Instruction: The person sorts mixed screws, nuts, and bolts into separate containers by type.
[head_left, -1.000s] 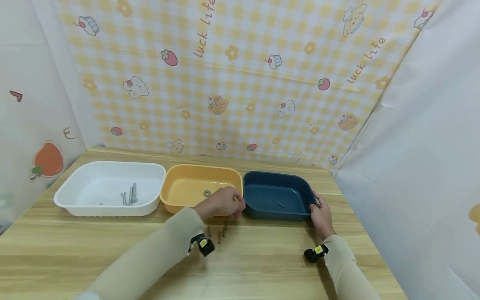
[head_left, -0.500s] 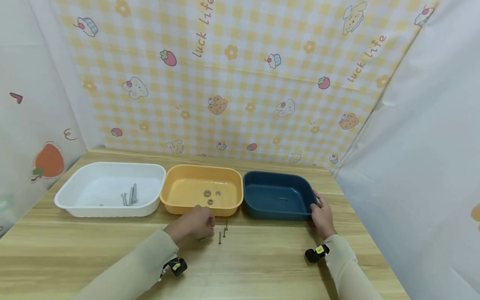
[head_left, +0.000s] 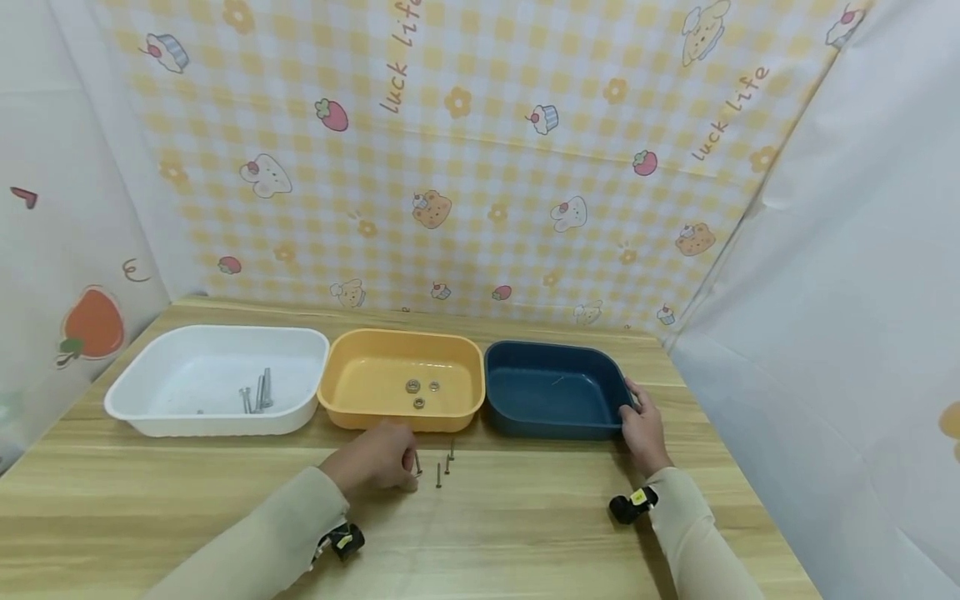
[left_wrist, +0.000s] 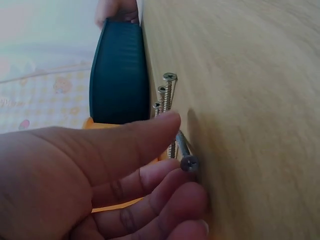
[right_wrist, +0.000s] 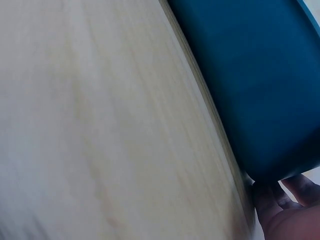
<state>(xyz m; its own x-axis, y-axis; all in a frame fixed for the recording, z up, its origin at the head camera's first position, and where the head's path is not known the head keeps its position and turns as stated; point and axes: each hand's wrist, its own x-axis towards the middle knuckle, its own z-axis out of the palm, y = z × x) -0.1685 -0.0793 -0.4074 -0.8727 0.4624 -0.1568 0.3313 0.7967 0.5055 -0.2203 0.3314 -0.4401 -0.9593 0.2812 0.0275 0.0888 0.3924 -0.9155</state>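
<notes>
My left hand (head_left: 378, 457) is low over the table, thumb and curled fingers around a screw (left_wrist: 189, 162) with a cross-slot head; the exact contact is partly hidden. Several more screws, one of them a near screw (head_left: 438, 475), are just right of those fingers. At the right, my right hand (head_left: 642, 427) grips the outer end of the dark blue tray (head_left: 555, 432), thumb at the rim. A thin screw (head_left: 557, 381) lies inside that tray. In the right wrist view, fingertips (right_wrist: 267, 197) touch the tray's lower corner.
A yellow tray (head_left: 401, 422) stands between the blue one and a white tray (head_left: 217, 425). Inside the yellow tray are three nuts (head_left: 412, 386); several silver bolts (head_left: 259, 392) lie in the white one. A checked backdrop (head_left: 480, 167) rises behind the wooden table (head_left: 510, 533).
My left hand has come back from the blue tray's near left side to the screws. The screw inside the blue tray has shifted toward its back. My right hand keeps its hold.
</notes>
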